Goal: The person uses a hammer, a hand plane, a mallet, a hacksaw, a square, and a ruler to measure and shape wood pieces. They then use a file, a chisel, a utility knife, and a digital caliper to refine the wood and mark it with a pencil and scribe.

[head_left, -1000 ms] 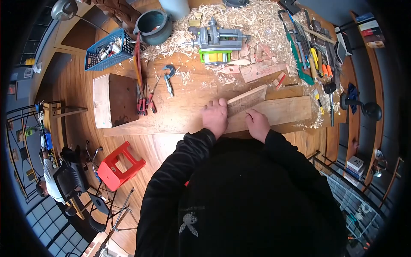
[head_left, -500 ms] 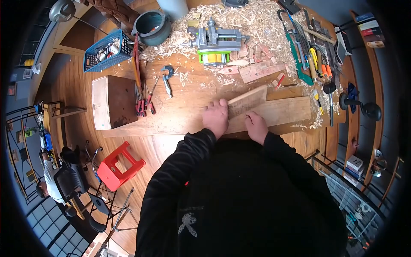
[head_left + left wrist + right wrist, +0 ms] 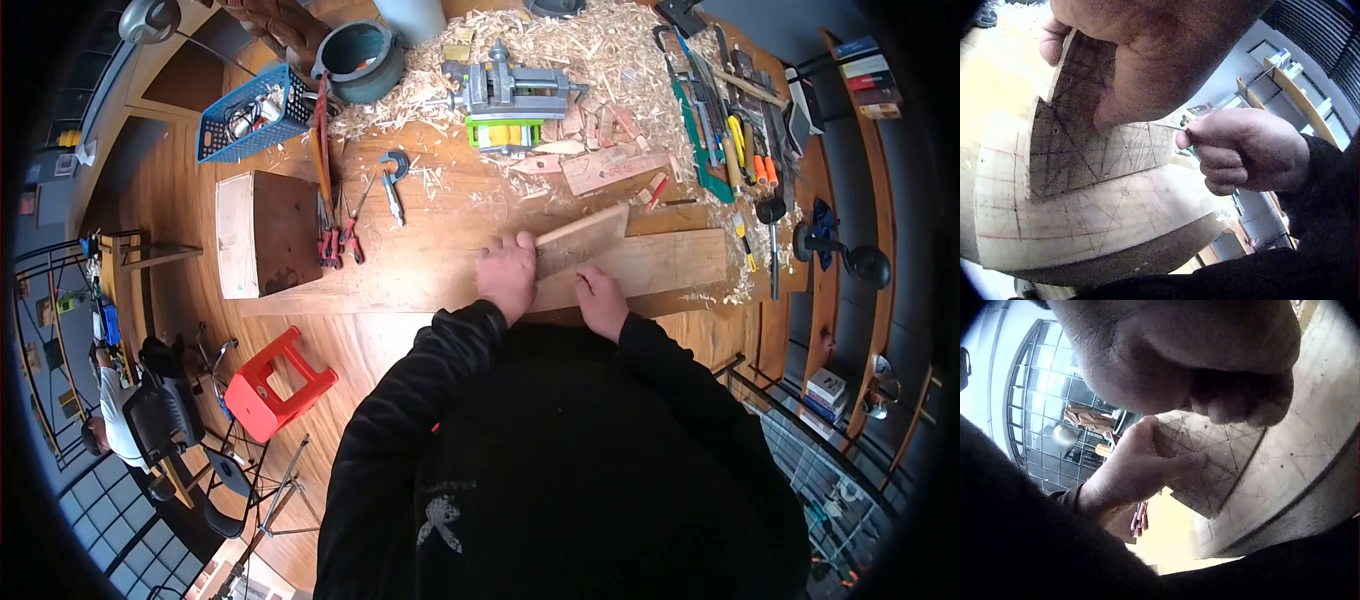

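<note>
My left hand (image 3: 508, 272) grips the left end of a small board (image 3: 592, 240), which is held at an angle over a longer, pale board (image 3: 685, 258). In the left wrist view, pencil lines cross the small board (image 3: 1072, 153), and red and dark lines mark the board under it (image 3: 1054, 225). My right hand (image 3: 1247, 150) has its fingers curled and pinches a thin, pointed piece (image 3: 1165, 125) against the small board's face. In the right wrist view, my left thumb lies across the marked face (image 3: 1222, 447); the right hand's own fingers (image 3: 1241, 400) hide the point.
A vise (image 3: 515, 92) stands among wood shavings (image 3: 620, 50) at the back. Hand tools (image 3: 735, 130) lie to the right. Left are a wooden box (image 3: 285, 235), red-handled tools (image 3: 340, 245), a clamp (image 3: 393, 185) and a blue basket (image 3: 255, 118). A red stool (image 3: 280, 385) stands on the floor.
The small board's far end has moved slightly right and nearer to me, with my left hand still on it. My right hand has barely moved.
</note>
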`<state>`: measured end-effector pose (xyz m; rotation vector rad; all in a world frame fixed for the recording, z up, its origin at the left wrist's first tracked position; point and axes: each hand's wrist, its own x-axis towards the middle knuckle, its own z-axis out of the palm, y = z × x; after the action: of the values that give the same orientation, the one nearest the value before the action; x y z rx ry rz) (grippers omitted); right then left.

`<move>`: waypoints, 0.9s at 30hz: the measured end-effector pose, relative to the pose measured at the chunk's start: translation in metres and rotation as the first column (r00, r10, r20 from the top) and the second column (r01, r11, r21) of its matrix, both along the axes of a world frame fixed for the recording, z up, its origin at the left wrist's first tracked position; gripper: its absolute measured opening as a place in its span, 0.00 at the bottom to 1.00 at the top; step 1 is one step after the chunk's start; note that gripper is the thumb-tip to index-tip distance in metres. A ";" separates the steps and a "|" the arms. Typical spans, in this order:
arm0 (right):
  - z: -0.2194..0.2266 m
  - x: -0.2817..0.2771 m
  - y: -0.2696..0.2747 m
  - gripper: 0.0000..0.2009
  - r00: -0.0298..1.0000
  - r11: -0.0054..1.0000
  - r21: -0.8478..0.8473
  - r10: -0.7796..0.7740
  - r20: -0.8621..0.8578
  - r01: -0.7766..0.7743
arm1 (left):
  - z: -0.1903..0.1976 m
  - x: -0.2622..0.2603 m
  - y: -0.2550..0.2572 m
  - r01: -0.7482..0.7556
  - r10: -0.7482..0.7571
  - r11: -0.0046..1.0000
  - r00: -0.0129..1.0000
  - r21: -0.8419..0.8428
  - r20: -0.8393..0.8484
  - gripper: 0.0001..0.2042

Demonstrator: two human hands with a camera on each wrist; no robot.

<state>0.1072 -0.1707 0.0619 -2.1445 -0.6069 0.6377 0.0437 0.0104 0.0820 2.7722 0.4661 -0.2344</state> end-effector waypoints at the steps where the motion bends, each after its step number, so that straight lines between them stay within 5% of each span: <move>1: -0.001 0.001 0.000 0.07 1.000 1.000 0.004 -0.001 0.003 0.001 | 0.000 0.000 0.001 0.001 -0.001 1.000 1.000 0.004 0.003 0.19; 9: 0.001 0.006 0.002 0.08 0.990 1.000 -0.006 0.025 -0.137 -0.026 | 0.001 -0.001 0.001 0.022 -0.022 1.000 0.999 -0.004 -0.038 0.20; 16: -0.003 0.007 0.004 0.07 0.998 0.997 -0.048 0.059 0.001 -0.059 | -0.004 -0.003 0.002 0.012 -0.012 0.999 1.000 0.031 0.003 0.18; 18: -0.001 0.001 -0.007 0.07 0.971 0.998 0.021 0.061 -0.233 -0.057 | -0.006 -0.003 0.002 0.001 -0.001 1.000 0.999 -0.009 0.032 0.18; 27: 0.000 -0.003 -0.014 0.07 0.966 0.989 -0.080 0.102 -0.238 -0.125 | -0.001 -0.004 -0.001 0.015 -0.015 1.000 1.000 -0.004 0.027 0.18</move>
<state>0.1047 -0.1844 0.0623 -2.0907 -0.5830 0.9840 0.0399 0.0098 0.0810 2.7715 0.4382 -0.2010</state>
